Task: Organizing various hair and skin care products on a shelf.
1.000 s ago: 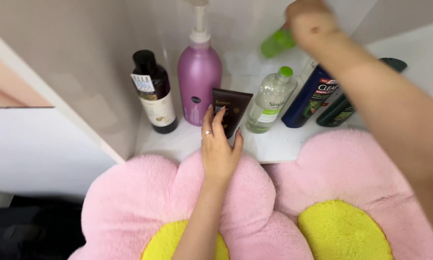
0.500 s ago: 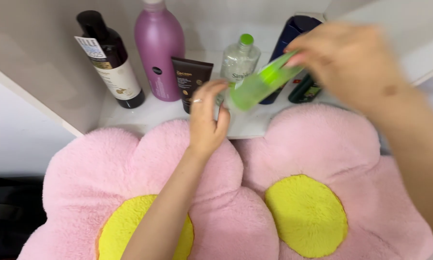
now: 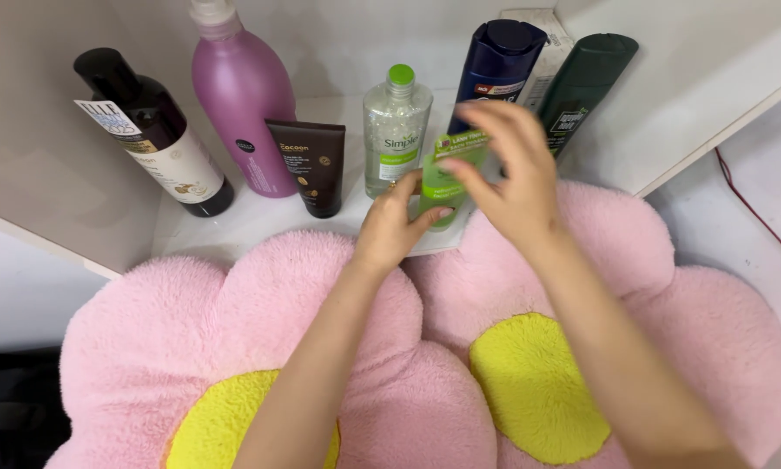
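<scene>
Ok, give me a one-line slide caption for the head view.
Both hands, left hand and right hand, hold a small green tube upright at the white shelf edge, before a row of bottles.

Both hands (left [image 3: 399,227], right [image 3: 508,178]) hold a green tube [image 3: 450,178].

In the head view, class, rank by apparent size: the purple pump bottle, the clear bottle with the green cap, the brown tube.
1. Purple pump bottle, top cropped
2. Clear bottle with the green cap
3. Brown tube
</scene>
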